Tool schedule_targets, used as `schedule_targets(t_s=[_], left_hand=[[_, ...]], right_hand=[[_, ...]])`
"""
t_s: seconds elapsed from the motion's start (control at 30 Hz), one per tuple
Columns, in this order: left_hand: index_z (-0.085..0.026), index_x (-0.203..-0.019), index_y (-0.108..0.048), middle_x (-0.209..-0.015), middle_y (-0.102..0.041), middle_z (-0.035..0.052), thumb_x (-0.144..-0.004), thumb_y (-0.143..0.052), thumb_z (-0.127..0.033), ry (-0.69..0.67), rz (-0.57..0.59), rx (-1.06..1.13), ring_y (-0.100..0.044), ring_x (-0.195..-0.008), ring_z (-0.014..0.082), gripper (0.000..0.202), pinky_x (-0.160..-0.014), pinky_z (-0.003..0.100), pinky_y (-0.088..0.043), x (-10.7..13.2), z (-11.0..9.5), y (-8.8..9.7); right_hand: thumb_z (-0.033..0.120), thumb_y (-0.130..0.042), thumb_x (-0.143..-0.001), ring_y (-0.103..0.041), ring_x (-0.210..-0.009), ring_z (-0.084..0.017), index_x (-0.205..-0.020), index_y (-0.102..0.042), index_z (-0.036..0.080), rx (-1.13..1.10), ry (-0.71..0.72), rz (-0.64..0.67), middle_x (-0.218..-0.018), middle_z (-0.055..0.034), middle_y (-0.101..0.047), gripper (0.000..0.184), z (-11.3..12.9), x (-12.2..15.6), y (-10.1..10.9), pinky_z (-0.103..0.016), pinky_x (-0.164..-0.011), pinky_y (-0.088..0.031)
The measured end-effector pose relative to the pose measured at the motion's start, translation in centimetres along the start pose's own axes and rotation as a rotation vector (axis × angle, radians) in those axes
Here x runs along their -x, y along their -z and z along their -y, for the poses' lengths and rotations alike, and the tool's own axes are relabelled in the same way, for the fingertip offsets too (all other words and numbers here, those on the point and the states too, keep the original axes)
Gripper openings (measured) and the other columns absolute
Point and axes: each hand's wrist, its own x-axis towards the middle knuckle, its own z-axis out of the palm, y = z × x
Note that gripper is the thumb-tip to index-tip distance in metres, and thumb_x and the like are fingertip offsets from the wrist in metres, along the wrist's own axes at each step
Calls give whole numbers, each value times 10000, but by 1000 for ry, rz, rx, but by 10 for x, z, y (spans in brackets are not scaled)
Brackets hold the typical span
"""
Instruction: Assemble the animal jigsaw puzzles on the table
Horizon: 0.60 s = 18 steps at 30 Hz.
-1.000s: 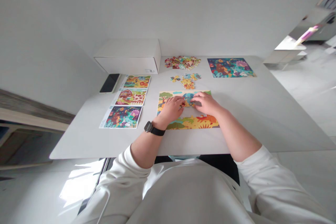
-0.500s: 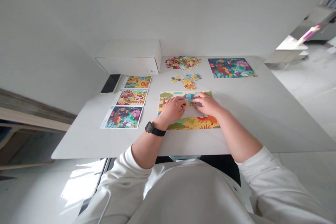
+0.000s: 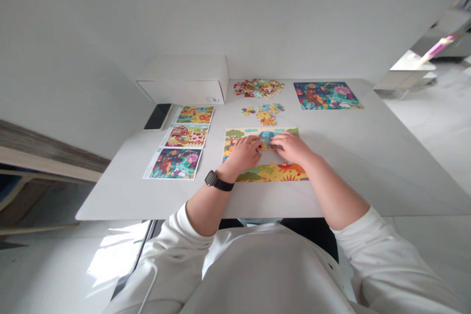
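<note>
Puzzle (image 3: 272,173) lies nearer than the box (image 3: 180,92), which looks closed. Left hand (image 3: 243,154) and right hand (image 3: 292,147) curve over the puzzle; their grip I cannot tell.

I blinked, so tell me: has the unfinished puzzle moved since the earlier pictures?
No, the unfinished puzzle shows no clear shift, judged against the white box.

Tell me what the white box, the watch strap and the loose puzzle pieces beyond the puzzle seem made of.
White box: probably cardboard, matt; straight, crisp edges, no shine.
Watch strap: perhaps rubber or fabric, matt black; it curves snugly, no links visible.
Loose puzzle pieces: likely printed cardboard, possibly wood, finish unclear; flat, brightly coloured, with interlocking outlines.
</note>
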Motion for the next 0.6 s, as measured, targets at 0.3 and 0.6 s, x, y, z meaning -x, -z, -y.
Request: schedule_targets(t_s=[0.3,0.6], left_hand=[[-301,-1363,-738,-1578,-594,111,-991,-633,-302,-2,29,-24,-565,-1465,316,387,-1279,529,-434,0,2,1],[-333,-1477,-684,-1566,-588,122,-1008,-604,-321,7,19,-67,-554,-1474,333,475,-1277,565,-405,1,3,-2]], right_hand=[[228,-698,-978,-697,-1237,-334,-1248,-835,247,77,1,29,-1321,-107,-795,304,12,3,-3,-496,-1127,-521],[231,-676,-1001,-678,-1294,-332,-1297,-819,256,99,35,17,-1378,-106,-776,329,17,2,-6,-504,-1156,-513]])
